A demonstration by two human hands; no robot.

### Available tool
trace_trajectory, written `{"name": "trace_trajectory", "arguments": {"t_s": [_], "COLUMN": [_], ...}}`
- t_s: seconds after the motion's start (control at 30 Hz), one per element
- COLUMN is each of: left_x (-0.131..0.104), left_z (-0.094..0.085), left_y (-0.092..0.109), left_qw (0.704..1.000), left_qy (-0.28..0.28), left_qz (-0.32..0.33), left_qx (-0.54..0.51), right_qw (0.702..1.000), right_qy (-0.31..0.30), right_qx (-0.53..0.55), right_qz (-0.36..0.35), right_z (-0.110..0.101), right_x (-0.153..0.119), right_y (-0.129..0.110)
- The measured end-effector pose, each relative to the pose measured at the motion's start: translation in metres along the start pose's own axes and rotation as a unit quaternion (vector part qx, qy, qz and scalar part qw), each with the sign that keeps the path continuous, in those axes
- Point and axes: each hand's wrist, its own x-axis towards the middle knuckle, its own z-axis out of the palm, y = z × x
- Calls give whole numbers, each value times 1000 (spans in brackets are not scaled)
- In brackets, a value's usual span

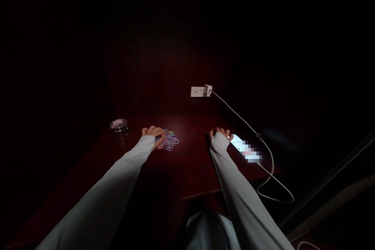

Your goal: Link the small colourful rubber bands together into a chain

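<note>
The left hand (pixel 152 132) reaches over the table (pixel 187 172) to the left side of a loose pile of small coloured rings (pixel 171 140). Its fingers are bent and partly spread, with the fingertips pointing down at the rings. The hand covers that edge of the pile, so I cannot tell whether a ring is pinched beneath it. The rings lie in a heap on the dark red tabletop, mostly pale purple, with a few pink ones and a touch of green and yellow.

The right hand (pixel 220 132) is well apart from the pile, low over the table beside the far end of a lit phone (pixel 238 144). Its fingers are bent too; the wrist and sleeve hide the palm, and I cannot tell if it grips anything or touches the phone.

A white cable (pixel 232 108) runs from the phone's near end, loops off to the right and climbs to a charger (pixel 208 89) in the wall socket (pixel 197 91). A round clear container (pixel 118 124) sits on the table, left of the left hand.
</note>
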Motion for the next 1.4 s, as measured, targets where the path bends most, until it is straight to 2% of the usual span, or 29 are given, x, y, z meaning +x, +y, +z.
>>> {"name": "trace_trajectory", "arguments": {"t_s": [0.13, 0.23, 0.4, 0.57, 0.77, 0.93, 1.1, 1.4], "left_x": [1, 2, 3, 4, 5, 5, 4, 5], "left_z": [2, 1, -8, -8, 0, 2, 6, 3], "left_y": [-1, 2, 17, 22, 14, 9, 6, 8], "left_qw": [1000, 1000, 999, 998, 999, 999, 1000, 1000], "left_qy": [9, 4, -19, -44, -16, -14, 1, -9], "left_qz": [-13, -17, -45, -42, -38, -32, -19, -28], "left_qx": [7, 6, -1, -35, -24, 3, 9, 9], "right_qw": [997, 984, 933, 893, 896, 898, 910, 919], "right_qy": [5, -30, -122, -164, -176, -183, -183, -195], "right_qx": [67, 110, 185, 226, 220, 213, 201, 166], "right_qz": [-40, -133, -285, -353, -345, -338, -312, -300], "right_z": [0, 4, 11, 17, 24, 26, 22, 13], "right_x": [-6, -15, -43, -66, -67, -66, -71, -76], "right_y": [-12, -30, -69, -94, -97, -97, -101, -105]}}
